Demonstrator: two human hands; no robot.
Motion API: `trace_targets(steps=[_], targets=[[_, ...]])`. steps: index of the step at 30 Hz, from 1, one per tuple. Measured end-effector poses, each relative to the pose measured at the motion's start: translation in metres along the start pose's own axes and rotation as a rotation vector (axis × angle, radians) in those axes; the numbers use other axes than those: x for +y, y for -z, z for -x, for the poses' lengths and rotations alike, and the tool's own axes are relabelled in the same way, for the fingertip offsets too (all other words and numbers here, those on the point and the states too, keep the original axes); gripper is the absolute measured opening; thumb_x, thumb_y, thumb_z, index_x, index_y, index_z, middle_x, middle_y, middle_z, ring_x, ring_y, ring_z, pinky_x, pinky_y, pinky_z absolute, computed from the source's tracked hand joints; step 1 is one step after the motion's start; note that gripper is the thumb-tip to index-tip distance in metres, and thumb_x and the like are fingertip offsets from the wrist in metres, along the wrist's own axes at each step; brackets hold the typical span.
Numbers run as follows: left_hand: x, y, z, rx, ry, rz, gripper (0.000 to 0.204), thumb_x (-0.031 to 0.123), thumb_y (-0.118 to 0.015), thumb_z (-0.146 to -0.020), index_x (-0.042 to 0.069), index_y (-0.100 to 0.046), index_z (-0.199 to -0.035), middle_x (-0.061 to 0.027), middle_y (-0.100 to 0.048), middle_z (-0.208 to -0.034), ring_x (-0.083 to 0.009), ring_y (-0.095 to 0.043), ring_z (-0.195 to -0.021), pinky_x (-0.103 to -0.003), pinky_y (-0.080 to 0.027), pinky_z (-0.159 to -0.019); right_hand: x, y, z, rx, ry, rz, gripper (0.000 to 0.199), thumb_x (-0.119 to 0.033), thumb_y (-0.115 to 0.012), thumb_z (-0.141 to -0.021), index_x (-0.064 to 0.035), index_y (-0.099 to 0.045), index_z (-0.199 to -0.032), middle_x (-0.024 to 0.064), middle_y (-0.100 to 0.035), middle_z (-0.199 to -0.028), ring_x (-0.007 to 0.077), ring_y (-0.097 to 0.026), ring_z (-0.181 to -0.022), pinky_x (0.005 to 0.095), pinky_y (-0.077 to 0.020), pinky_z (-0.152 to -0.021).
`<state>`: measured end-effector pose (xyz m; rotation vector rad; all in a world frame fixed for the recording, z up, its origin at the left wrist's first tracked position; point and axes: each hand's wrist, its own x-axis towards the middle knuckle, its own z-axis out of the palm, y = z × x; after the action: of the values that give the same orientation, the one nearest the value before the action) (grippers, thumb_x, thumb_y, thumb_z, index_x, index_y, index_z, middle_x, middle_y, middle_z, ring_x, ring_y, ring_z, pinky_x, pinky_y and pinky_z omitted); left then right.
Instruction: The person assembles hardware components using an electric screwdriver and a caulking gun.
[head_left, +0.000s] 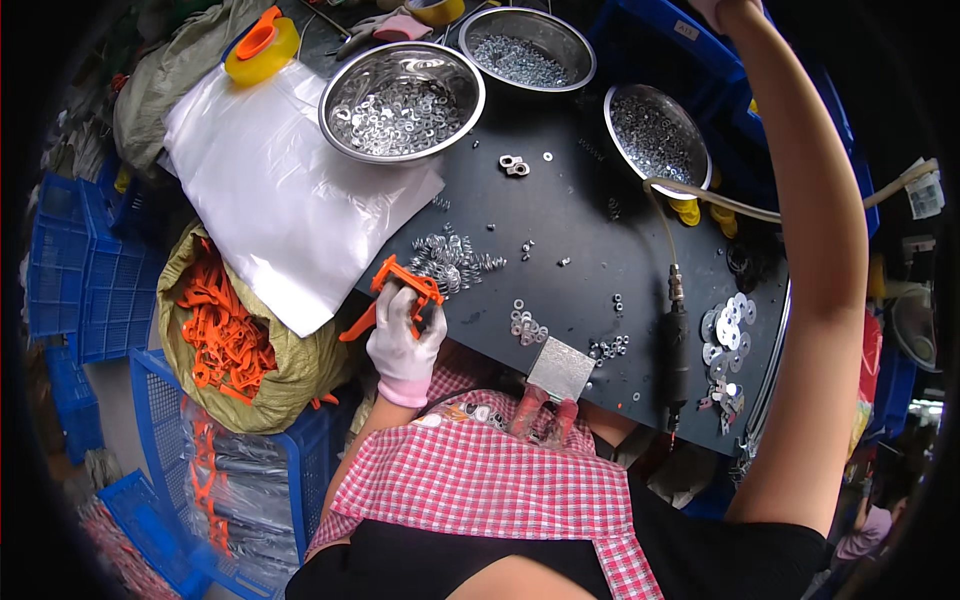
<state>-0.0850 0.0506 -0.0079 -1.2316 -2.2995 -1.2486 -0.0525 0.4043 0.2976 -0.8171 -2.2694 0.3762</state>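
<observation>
My left hand (404, 345), in a white glove with a pink cuff, grips an orange plastic part (408, 279) with a slotted frame and a slanting leg. It is over the near left edge of the dark table, beside a heap of coil springs (447, 262). My right arm stretches far up to the right. At the top edge, by a blue bin (690, 45), only a bit of my right hand (712, 10) shows; its fingers are cut off. Below the left hand, a woven sack (185, 385) holds many more orange plastic parts (225, 330).
Steel bowls of washers (335, 125), small hardware (590, 70) and dark small pieces (612, 120) stand along the back. A power screwdriver (676, 350) hangs at the right. Nuts (610, 348), washers (525, 325), a metal block (560, 370) and round plates (728, 330) lie near the front.
</observation>
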Motion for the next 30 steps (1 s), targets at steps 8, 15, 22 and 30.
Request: trace_targets(steps=[8,15,22,30], targets=[[0.0,0.003,0.004,-0.016,0.041,0.029,0.04,0.012,-0.076,-0.071,0.008,-0.057,-0.106,-0.0159,-0.06,-0.115,-0.0292,-0.068,-0.084,-0.035,-0.058,-0.067,0.046,-0.158,0.165,-0.302,0.185,0.295,0.035,-0.041,-0.055,-0.09,-0.0094,-0.065,-0.081,0.0142,-0.066,-0.076,0.0343,-0.066,-0.071,0.0442,-0.0536,-0.066],[0.0,0.006,0.004,-0.013,0.028,0.022,0.038,0.011,-0.075,-0.072,0.008,-0.057,-0.105,-0.0158,-0.061,-0.114,-0.03,-0.068,-0.084,-0.035,-0.058,-0.066,0.059,-0.177,0.197,-0.374,0.294,0.295,0.025,-0.035,-0.057,-0.089,-0.0102,-0.063,-0.088,0.0126,-0.059,-0.086,0.0321,-0.063,-0.076,0.0436,-0.0522,-0.064],[-0.002,0.006,0.001,0.046,-0.039,-0.009,0.038,0.011,-0.074,-0.073,0.009,-0.057,-0.106,-0.0116,-0.062,-0.113,-0.026,-0.068,-0.076,-0.033,-0.057,-0.059,0.049,-0.158,0.219,-0.407,0.357,0.227,0.02,-0.028,-0.061,-0.086,-0.0114,-0.064,-0.097,0.0095,-0.059,-0.097,0.0288,-0.06,-0.093,0.043,-0.0506,-0.076],[0.004,0.014,0.003,-0.071,0.087,0.069,0.041,0.013,-0.074,-0.074,0.005,-0.055,-0.109,-0.0165,-0.057,-0.121,-0.0303,-0.066,-0.092,-0.036,-0.056,-0.074,0.062,-0.158,0.224,-0.403,0.428,0.104,0.028,-0.025,-0.06,-0.085,-0.0094,-0.064,-0.107,0.0108,-0.06,-0.113,0.0308,-0.054,-0.111,0.0423,-0.0425,-0.095]])
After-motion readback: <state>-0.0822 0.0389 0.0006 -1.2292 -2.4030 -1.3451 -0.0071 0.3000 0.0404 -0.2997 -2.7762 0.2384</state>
